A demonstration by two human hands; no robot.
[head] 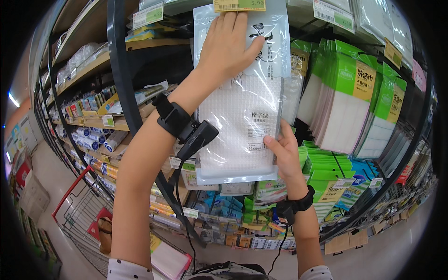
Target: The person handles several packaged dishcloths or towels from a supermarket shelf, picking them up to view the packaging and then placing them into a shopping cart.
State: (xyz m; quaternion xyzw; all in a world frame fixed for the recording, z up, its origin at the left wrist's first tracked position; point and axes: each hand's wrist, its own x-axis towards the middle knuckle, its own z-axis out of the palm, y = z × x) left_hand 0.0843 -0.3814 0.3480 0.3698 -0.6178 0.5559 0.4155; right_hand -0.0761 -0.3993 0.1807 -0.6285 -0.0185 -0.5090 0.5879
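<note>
A clear and pale blue plastic packet of white waffle-weave cleaning cloths (241,105) hangs upright in front of me, just behind a yellow price tag (240,5). Flat on its upper part lies my left hand (231,43), fingers pointing up to the tag and thumb spread to the right. My right hand (285,147) grips the packet's lower right edge, thumb on the front and fingers behind. Each wrist wears a black strap with a small device and cable. Green-topped packets of cleaning cloths (350,101) hang to the right.
A black shelf upright (120,63) stands left of the packet, with stocked shelves beyond. A wire shopping cart with a red handle (71,190) is at the lower left, a pink-edged packet (169,257) in it. More packets hang below, and cardboard boxes (346,241) sit at the lower right.
</note>
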